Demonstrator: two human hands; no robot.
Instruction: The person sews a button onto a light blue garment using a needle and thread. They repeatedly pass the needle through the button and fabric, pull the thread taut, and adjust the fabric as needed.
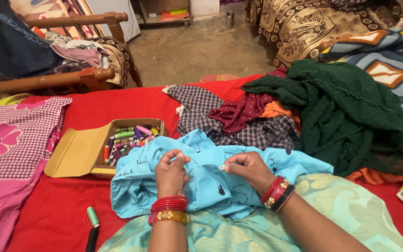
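Nearest the camera, the left hand [171, 171] is closed, pinching a fold of the light blue cotton cloth printed with small black figures [201, 179], which lies bunched across the lap and spills onto the red bedsheet [57, 210]. Just beside it, the right hand [250, 171] is also closed, its fingertips gripping what looks like a fine sewing needle [222, 167]; the needle itself is almost too small to make out. A pale thread [211, 171] appears to run from that pinch toward the left hand.

By the look of it, a hand stitch is under way in the blue cloth, the needle just at the fabric. The next move would call for the left hand to hold the fold taut while the needle is drawn clear without snagging the thread.

As far as it can be read, the needle's long axis lies roughly across the view, its tip towards the left hand. The cloth's long side runs left to right.

Lower left on the sheet lie a green thread spool [93, 216] and a dark slim object [92, 239]. Further out sits an open cardboard box of many-coloured thread spools [78, 151]. Beyond the cloth lies a grey checked fabric [197, 100], with a maroon dotted fabric [239, 112] on it and a heap of dark green fabric [346, 107] to the right. A pink checked floral cloth [10, 140] lies far left.
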